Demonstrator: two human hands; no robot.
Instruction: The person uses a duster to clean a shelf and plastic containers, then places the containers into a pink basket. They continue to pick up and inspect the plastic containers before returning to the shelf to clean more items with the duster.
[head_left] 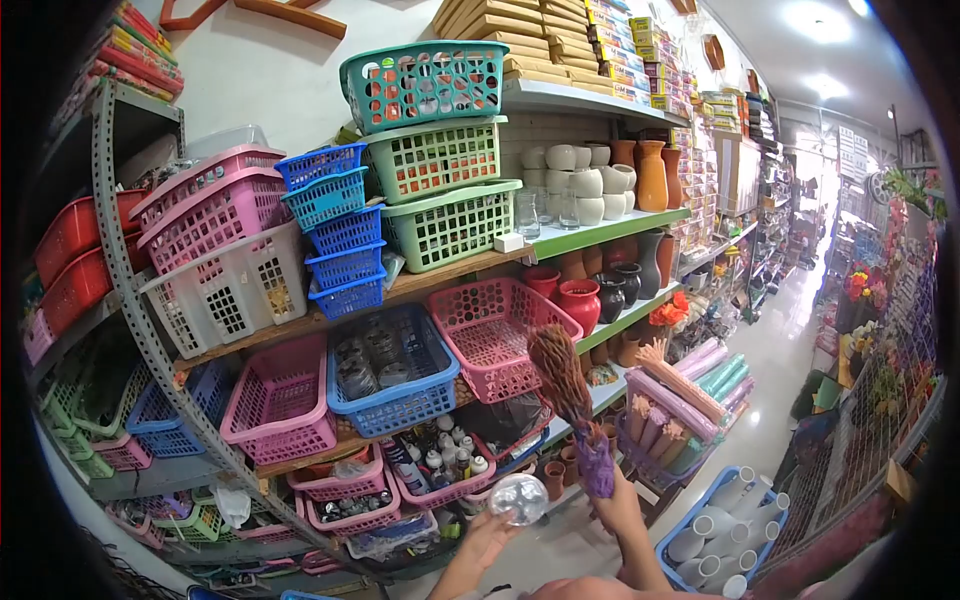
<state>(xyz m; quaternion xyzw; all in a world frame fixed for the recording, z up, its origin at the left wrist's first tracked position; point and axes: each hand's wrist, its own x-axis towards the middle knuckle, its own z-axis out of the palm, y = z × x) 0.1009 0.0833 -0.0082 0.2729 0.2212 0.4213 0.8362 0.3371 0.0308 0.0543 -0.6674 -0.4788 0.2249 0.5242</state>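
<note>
My left hand [486,538] is closed round a clear, shiny round glass vessel [518,498], its rounded face turned up to me. My right hand [618,506] grips a bundle of dried brown stems [562,375] by its purple-wrapped lower part [596,462]. The bundle stands up at a slant, its brown top leaning left in front of a pink basket [492,335]. Vessel and bundle are held apart, in front of the shelves.
Shelves hold a blue basket of glassware [395,405], a pink basket of bottles [440,490], red vases [580,303] and white pots [588,200]. Wrapped rolls [690,385] stand to the right. On the floor is a blue crate [664,548] of white vases, near the aisle [775,355].
</note>
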